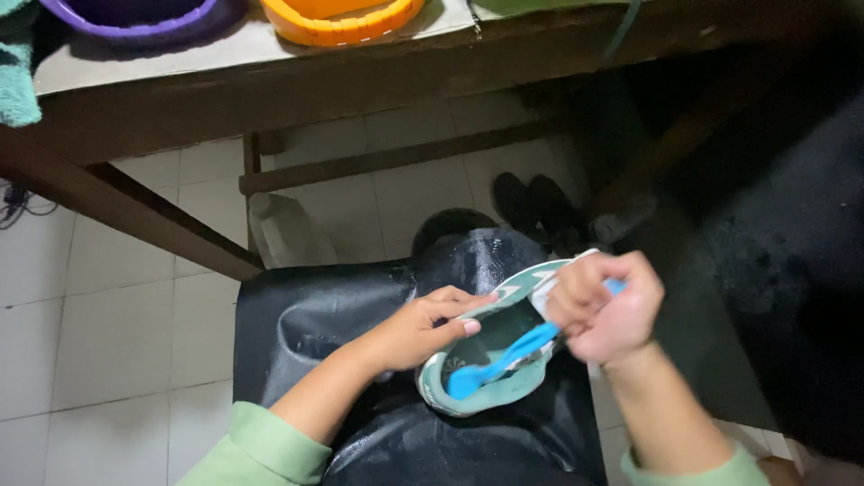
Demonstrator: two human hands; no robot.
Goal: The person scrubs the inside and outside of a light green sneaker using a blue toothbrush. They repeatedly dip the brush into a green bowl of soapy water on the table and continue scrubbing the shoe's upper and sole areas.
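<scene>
Our right hand (605, 310) was closed in a fist around the handle of a blue brush (504, 358), the fingers curled tight and the knuckles turned up toward the camera. The brush ran down and to the left from that fist, and its head sat inside a shoe (490, 396) — a pale green and white one, lying on our lap with its opening facing up. Our left hand (423, 328) held the shoe by its near edge: the fingers were stretched out along the rim and pressed against it, the thumb hidden behind (so we could not tell how firmly it pinched). The two hands were close together, with the upper part of the shoe between them.

Under the shoe lay a shiny black apron (306, 315), creased and wet-looking, spread across our knees. Light green sleeves (256, 450) covered both forearms down near the bottom of the view.

Farther out, the floor (99, 324) was of pale square tiles. A dark wooden table (270, 90) stood ahead of us, its leg slanting down to the left — and on its top sat an orange basin (342, 22) and a purple basin (135, 18), side by side, with a teal cloth (18, 72) at the left corner. A pair of black shoes (535, 207) rested on the tiles under the table, just beyond our knees.
</scene>
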